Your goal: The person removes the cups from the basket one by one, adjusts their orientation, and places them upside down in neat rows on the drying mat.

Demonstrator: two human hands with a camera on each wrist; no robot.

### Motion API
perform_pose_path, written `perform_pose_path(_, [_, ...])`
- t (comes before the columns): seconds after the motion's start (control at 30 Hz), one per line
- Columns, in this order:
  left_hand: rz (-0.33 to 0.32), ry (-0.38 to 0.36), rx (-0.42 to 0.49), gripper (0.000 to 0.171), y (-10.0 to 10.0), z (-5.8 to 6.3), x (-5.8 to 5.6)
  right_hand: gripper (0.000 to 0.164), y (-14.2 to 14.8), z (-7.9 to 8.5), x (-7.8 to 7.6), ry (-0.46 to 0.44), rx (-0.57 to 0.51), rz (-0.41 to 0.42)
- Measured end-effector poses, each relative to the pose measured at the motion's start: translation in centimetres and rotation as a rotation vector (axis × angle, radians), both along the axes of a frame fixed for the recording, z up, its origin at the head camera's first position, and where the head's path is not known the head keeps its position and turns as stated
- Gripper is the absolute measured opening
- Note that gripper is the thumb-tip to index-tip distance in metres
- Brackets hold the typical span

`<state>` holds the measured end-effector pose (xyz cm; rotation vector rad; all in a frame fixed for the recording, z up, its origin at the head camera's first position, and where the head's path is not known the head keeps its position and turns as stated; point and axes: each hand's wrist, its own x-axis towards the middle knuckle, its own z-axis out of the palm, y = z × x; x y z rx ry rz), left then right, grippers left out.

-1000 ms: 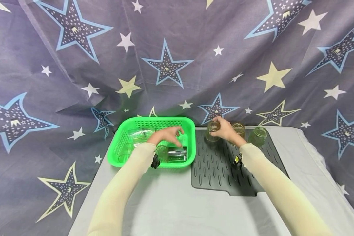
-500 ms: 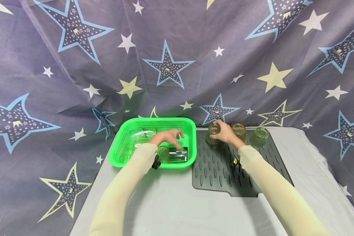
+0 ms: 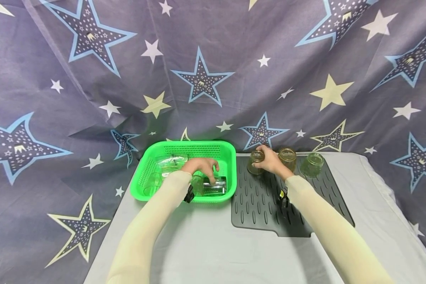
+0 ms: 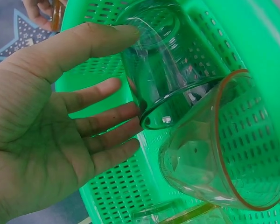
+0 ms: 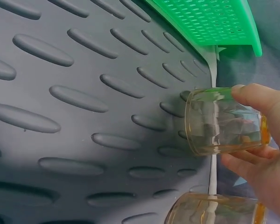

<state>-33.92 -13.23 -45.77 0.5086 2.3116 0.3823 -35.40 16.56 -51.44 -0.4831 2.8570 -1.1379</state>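
On the right, my right hand (image 3: 272, 161) grips an amber-tinted drinking glass (image 5: 224, 122) by its upper part. That glass is upside down, its rim toward the dark grey ribbed mat (image 3: 250, 209). My left hand (image 3: 203, 167) reaches into the green perforated basket (image 3: 188, 143), beside a dark clear glass (image 4: 158, 70) lying on its side. In the left wrist view the thumb lies over this glass and the loosely extended fingers are near its rim; a firm hold is not visible. Close by lies a clear glass with an orange rim (image 4: 193, 158).
Two more upturned glasses stand on the mat, an amber one (image 3: 287, 156) and a greenish one (image 3: 311, 165). Other clear glasses (image 3: 152, 182) lie at the basket's left. A white cloth (image 3: 213, 240) covers the table, and a star-patterned curtain (image 3: 213, 114) hangs behind.
My left hand has lowered slightly toward the dark glass in the basket. The right hand's amber glass has come down a little onto or close to the mat.
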Motion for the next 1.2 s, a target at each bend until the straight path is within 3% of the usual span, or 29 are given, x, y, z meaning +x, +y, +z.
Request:
perform_pose_path(0.73, [-0.081,-0.069,-0.204,0.063,0.8,-0.7,-0.7,0.063,-0.3,-1.2,-0.1,-0.012,-0.028,0.005])
perform_pose_path(1.2, [-0.077,-0.064,-0.200,0.065,1.1,-1.1,-0.5,0.064,-0.6,-1.3,0.1,-0.019,-0.021,-0.018])
